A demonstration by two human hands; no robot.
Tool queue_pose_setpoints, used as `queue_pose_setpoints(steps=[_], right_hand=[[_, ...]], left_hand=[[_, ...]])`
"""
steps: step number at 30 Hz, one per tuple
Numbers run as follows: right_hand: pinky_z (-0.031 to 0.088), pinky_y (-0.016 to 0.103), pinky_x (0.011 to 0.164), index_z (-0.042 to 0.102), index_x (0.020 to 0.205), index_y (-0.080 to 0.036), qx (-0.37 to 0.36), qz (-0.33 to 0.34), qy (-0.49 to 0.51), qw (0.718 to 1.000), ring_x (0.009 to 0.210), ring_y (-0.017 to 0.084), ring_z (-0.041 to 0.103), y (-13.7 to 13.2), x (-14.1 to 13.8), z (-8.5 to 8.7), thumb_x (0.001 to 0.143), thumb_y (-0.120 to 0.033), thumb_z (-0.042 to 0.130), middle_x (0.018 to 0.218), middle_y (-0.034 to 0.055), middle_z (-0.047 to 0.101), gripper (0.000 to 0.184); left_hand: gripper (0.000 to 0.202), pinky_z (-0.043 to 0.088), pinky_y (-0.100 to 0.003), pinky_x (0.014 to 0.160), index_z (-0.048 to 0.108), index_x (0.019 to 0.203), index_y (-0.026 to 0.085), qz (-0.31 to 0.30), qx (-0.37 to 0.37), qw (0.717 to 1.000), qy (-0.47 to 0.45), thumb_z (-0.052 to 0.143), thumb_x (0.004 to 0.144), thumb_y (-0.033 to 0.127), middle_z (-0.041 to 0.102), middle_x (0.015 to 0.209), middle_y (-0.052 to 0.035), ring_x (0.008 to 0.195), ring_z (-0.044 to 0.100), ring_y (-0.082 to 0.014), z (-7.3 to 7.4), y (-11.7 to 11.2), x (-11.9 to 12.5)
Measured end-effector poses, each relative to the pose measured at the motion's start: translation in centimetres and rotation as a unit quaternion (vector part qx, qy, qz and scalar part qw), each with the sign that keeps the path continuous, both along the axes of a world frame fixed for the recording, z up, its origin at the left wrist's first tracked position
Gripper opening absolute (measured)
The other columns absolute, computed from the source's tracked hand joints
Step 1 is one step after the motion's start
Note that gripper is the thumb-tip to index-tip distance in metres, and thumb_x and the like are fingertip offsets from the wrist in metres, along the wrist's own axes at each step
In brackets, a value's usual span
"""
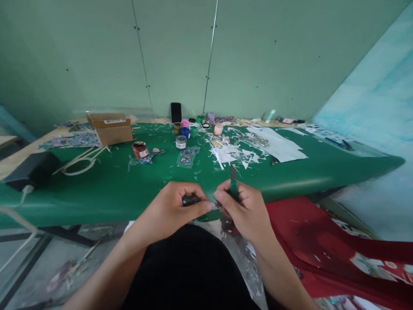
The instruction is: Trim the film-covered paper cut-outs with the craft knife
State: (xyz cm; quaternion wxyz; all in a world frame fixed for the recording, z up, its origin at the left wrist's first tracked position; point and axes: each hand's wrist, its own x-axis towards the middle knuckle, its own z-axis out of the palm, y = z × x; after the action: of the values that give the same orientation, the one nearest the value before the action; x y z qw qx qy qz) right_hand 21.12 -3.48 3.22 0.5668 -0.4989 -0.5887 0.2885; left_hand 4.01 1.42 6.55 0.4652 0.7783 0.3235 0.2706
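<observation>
Reading from largest to smallest, I note the green worktop (151, 172), whose rounded near edge could let a dropped bit slide toward the red chair (297, 228) or the floor. Paper scraps (227, 156) beyond my fingers could hide a fallen part. My left grip (176, 211) and right grip (247, 206) are both nearly closed, fingertips almost meeting at the near edge. The open reddish jar (140, 150) sits well apart; only a wide swing of the arm should tip it. The green-handled knife (234, 185), upright in the right grip, worries me most (its blade points away, at least): a turning wrist could nick a finger. The multicoloured piece (190, 201), curled inside the left grip, and a clear sliver (215, 206) at the fingertips might slip if the pinch loosens.
</observation>
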Motion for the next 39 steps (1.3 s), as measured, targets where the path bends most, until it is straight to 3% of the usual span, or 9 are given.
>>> queue_pose_setpoints(steps=[3, 6, 8, 12, 18, 22, 25, 30, 39], right_hand=[[0.032, 0.022, 0.042, 0.061, 0.07, -0.021, -0.016, 0.011, 0.026, 0.999, 0.044, 0.007, 0.042, -0.1, -0.3, -0.2, 0.082, -0.036, 0.066, 0.052, -0.0061, 0.051, 0.021], [0.032, 0.022, 0.04, 0.061, 0.07, -0.021, -0.008, -0.042, 0.077, 0.996, 0.041, 0.007, 0.041, 0.0, -0.7, -0.6, 0.081, -0.037, 0.067, 0.048, -0.0066, 0.05, 0.021], [0.032, 0.021, 0.038, 0.062, 0.069, -0.021, 0.009, -0.079, 0.103, 0.992, 0.04, 0.008, 0.042, 0.0, -1.1, -0.8, 0.08, -0.037, 0.069, 0.047, -0.0066, 0.05, 0.021], [0.032, 0.021, 0.036, 0.061, 0.066, -0.022, 0.048, -0.091, 0.114, 0.988, 0.038, 0.008, 0.045, -0.3, -2.0, -0.5, 0.078, -0.035, 0.072, 0.048, -0.0059, 0.054, 0.02], [0.04, 0.023, 0.042, 0.063, 0.076, -0.023, 0.11, -0.124, 0.005, 0.986, 0.043, 0.011, 0.051, -0.4, -1.7, -1.0, 0.09, -0.032, 0.058, 0.053, -0.0046, 0.057, 0.018], [0.048, 0.025, 0.054, 0.063, 0.095, -0.021, 0.215, -0.182, -0.15, 0.948, 0.058, 0.014, 0.062, 0.0, -1.2, -2.2, 0.095, -0.02, 0.047, 0.075, 0.0022, 0.069, 0.016], [0.051, 0.025, 0.062, 0.06, 0.101, -0.02, 0.269, -0.165, -0.228, 0.921, 0.07, 0.015, 0.067, 0.1, -1.3, -2.7, 0.094, -0.013, 0.046, 0.083, 0.0047, 0.071, 0.018], [0.048, 0.022, 0.054, 0.061, 0.103, -0.018, 0.285, -0.172, -0.267, 0.904, 0.056, 0.012, 0.059, 0.2, -1.8, -2.8, 0.094, -0.012, 0.045, 0.073, 0.0014, 0.064, 0.019], [0.049, 0.023, 0.056, 0.06, 0.108, -0.016, 0.286, -0.201, -0.296, 0.889, 0.059, 0.013, 0.06, 0.5, -1.8, -3.4, 0.095, -0.012, 0.043, 0.073, 0.0024, 0.063, 0.022]], left_hand=[[0.016, 0.036, -0.022, 0.051, 0.068, 0.067, 0.018, 0.016, 0.002, 0.999, -0.03, 0.071, 0.077, 0.03, 0.06, 0.06, 0.001, 0.055, 0.048, -0.011, -0.5, 0.6, -0.1], [0.02, 0.033, -0.021, 0.046, 0.065, 0.074, 0.019, 0.031, -0.028, 0.984, -0.173, 0.076, 0.073, 0.036, 0.055, 0.063, 0.0027, 0.05, 0.042, -0.0084, -2.0, 1.1, 0.3], [0.031, 0.038, -0.021, 0.049, 0.061, 0.084, 0.02, 0.0, -0.062, 0.965, -0.255, 0.076, 0.072, 0.044, 0.054, 0.069, 0.0026, 0.054, 0.046, -0.0097, -3.2, 1.1, 0.8], [0.035, 0.043, -0.025, 0.056, 0.054, 0.073, 0.018, -0.08, -0.088, 0.972, -0.202, 0.055, 0.089, 0.049, 0.049, 0.066, 0.0012, 0.06, 0.047, -0.0123, -4.5, 0.2, 1.7], [0.033, 0.039, -0.024, 0.05, 0.054, 0.064, 0.018, -0.04, -0.094, 0.978, -0.182, 0.05, 0.092, 0.035, 0.051, 0.061, 0.0007, 0.055, 0.047, -0.0112, -3.3, -0.9, 2.0], [0.027, 0.034, -0.022, 0.045, 0.055, 0.065, 0.018, 0.023, -0.158, 0.953, -0.256, 0.054, 0.088, 0.033, 0.049, 0.056, 0.0018, 0.053, 0.046, -0.0111, -3.0, -1.0, 2.0], [0.028, 0.032, -0.022, 0.045, 0.059, 0.065, 0.018, 0.05, -0.169, 0.945, -0.276, 0.054, 0.089, 0.032, 0.05, 0.054, 0.0023, 0.05, 0.044, -0.0095, -3.3, -1.1, 1.8], [0.028, 0.029, -0.022, 0.047, 0.061, 0.064, 0.017, 0.059, -0.177, 0.943, -0.275, 0.054, 0.088, 0.03, 0.053, 0.051, 0.0031, 0.046, 0.041, -0.0074, -3.3, -1.5, 1.8], [0.027, 0.028, -0.024, 0.047, 0.057, 0.058, 0.018, 0.048, -0.234, 0.932, -0.272, 0.055, 0.082, 0.032, 0.048, 0.046, 0.0041, 0.046, 0.039, -0.0087, -2.5, -1.7, 2.3]])
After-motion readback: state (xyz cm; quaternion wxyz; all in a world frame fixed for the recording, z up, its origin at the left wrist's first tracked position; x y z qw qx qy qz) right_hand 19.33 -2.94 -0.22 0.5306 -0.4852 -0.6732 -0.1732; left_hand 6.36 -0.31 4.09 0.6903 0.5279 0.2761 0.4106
